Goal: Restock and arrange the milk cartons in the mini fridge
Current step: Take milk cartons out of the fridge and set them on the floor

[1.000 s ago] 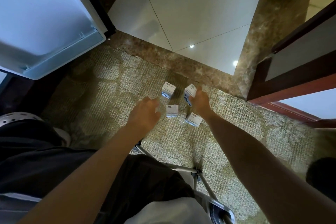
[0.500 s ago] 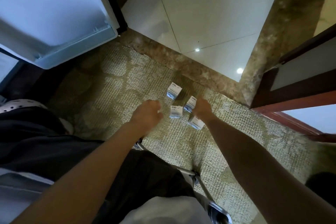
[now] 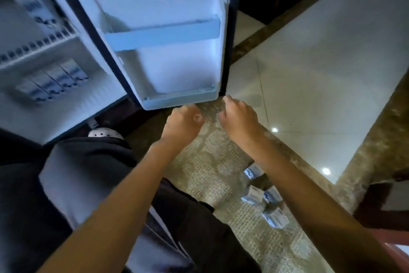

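Note:
The mini fridge (image 3: 37,49) stands open at the left, its white door (image 3: 168,35) swung out toward me. A row of several blue-and-white milk cartons (image 3: 55,80) sits on the lower shelf, and one carton (image 3: 36,7) stands on the upper shelf. Several more cartons (image 3: 253,172) (image 3: 275,218) stand on the carpet by my right forearm. My left hand (image 3: 183,122) hovers just below the door's bottom edge, fingers curled with nothing in them. Beside it, my right hand (image 3: 239,117) hangs loosely with bent fingers and holds nothing.
Patterned carpet (image 3: 210,162) covers the floor under my hands; glossy white tile (image 3: 321,73) with a marble border lies to the right. A dark wooden frame (image 3: 376,206) stands at the far right. My dark-trousered leg (image 3: 88,184) and white shoe (image 3: 104,134) are at the lower left.
Both hands have left the cartons on the carpet and moved up to the bottom edge of the fridge door. The view has swung left, and the fridge interior now shows.

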A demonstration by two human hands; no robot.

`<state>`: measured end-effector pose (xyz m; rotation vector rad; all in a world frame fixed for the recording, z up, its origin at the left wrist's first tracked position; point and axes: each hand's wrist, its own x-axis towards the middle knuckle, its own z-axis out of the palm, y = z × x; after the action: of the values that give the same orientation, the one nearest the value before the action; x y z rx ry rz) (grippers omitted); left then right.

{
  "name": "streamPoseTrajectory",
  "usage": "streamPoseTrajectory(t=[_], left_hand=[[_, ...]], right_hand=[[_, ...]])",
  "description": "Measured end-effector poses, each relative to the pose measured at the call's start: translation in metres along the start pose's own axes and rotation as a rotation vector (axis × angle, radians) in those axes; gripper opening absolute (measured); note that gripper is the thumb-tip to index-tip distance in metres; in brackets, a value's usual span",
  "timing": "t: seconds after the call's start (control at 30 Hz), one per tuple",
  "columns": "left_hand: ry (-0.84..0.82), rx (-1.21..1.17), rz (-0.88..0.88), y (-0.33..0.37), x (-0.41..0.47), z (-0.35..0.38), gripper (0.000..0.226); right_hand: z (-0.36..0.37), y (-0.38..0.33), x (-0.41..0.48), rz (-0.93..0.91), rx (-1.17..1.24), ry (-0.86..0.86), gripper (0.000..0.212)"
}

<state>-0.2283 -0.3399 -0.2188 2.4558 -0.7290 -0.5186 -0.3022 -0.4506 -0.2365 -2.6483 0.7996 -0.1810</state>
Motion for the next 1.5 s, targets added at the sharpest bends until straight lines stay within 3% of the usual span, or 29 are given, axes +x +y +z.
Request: streamPoseTrajectory(t=[0.3,0.5,0.63,0.77,0.83,0.97,1.13,1.5], left_hand=[[0.375,-0.047,-0.257,-0.107,0.01,-0.152,0.026],[0.391,-0.034,-0.416,-0.178,0.025,-0.205,0.029],[0.344,-0.002,-0.456,-0.224,0.05,-0.225,0.028],[0.354,0.019,-0.452,-0.257,0.089,-0.241,0.024],[0.366,0.006,-0.443,-0.27,0.109,-0.25,0.014],[0.425,-0.05,-0.391,-0.295,0.144,-0.262,0.033],[0.562,-0.076,-0.363,-0.318,0.168,-0.26,0.031],[0.702,-0.22,-0.339,-0.319,0.163,-0.243,0.032]], right_hand=[[0.004,-0.193,0.08,-0.279,0.07,-0.037,0.031],[0.051,-0.3,0.122,-0.384,0.129,-0.111,0.034],[0.084,-0.342,0.168,-0.29,0.275,-0.164,0.014],[0.116,-0.367,0.222,-0.171,0.391,-0.194,0.017],[0.13,-0.378,0.248,-0.147,0.4,-0.104,0.031],[0.156,-0.398,0.294,-0.144,0.451,0.074,0.052],[0.178,-0.409,0.326,-0.133,0.422,0.181,0.07],[0.187,-0.394,0.317,-0.106,0.625,0.22,0.039]])
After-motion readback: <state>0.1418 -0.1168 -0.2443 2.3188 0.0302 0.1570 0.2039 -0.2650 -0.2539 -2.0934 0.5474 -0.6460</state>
